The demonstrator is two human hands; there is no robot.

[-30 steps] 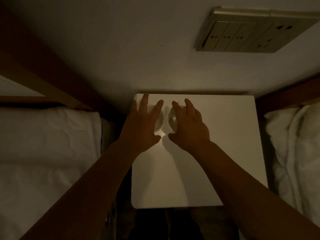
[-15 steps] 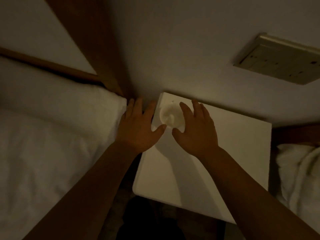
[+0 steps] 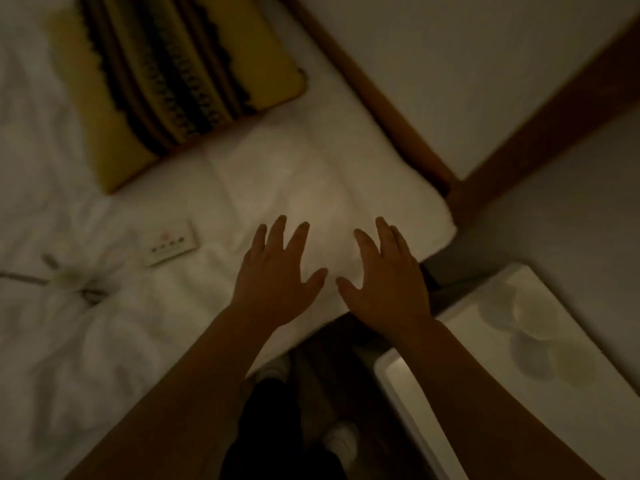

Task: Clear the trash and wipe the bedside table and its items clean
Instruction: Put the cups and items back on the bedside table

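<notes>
The room is dim and the picture is blurred. My left hand (image 3: 277,271) and my right hand (image 3: 384,278) hover side by side over the white bed (image 3: 311,188), fingers spread, holding nothing. The white bedside table (image 3: 540,403) lies at the lower right, under my right forearm. Two round pale glass-like items (image 3: 519,313) stand on its far end, apart from both hands.
A yellow cushion with dark stripes (image 3: 173,74) lies on the bed at the top left. A small white card (image 3: 171,249) and some thin loose things (image 3: 69,282) rest on the sheet at the left. A wooden headboard rail (image 3: 374,88) runs along the wall. My feet show on the dark floor below.
The view has swung left from the table to the bed. Both hands have left the round items on the table and now hover open over the bed.
</notes>
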